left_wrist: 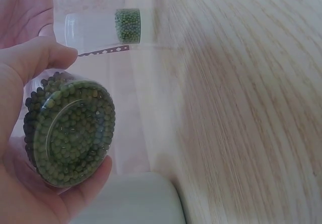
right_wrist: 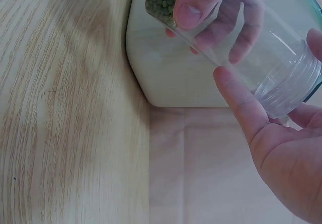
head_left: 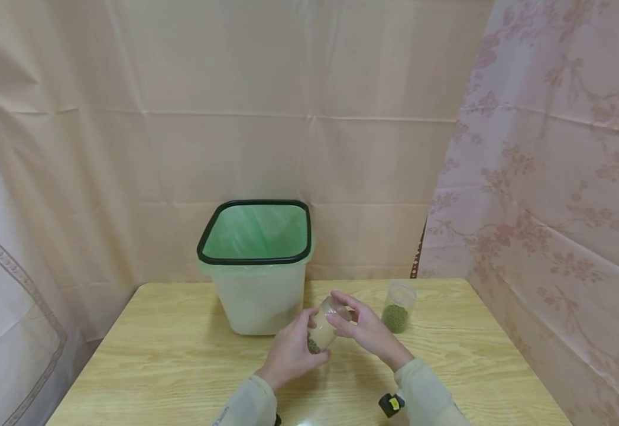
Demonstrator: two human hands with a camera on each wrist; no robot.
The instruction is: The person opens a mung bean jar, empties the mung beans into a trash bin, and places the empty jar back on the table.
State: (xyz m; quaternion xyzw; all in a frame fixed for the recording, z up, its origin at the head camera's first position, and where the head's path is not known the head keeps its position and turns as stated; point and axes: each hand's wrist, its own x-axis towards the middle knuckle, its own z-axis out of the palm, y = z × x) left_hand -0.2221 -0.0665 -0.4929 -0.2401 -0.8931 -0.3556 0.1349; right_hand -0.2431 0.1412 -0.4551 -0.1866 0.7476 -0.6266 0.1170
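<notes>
My left hand (head_left: 290, 350) grips the lower part of a clear plastic jar (head_left: 322, 332), which is tilted over the table. Green mung beans (left_wrist: 75, 133) lie in its bottom end, and the upper part holds only air. My right hand (head_left: 369, 329) curls its thumb and fingers round the jar's top end, at the ridged clear lid or neck (right_wrist: 297, 78); whether that is a separate lid is hard to tell. A second clear jar (head_left: 396, 313), also part-filled with green beans, stands upright on the table to the right of my hands.
A pale bin (head_left: 261, 305) with a green liner and black rim stands at the table's back, left of my hands. The wood-grain table (head_left: 155, 355) meets beige curtains behind. A small black object with a yellow mark (head_left: 391, 404) is by my right sleeve.
</notes>
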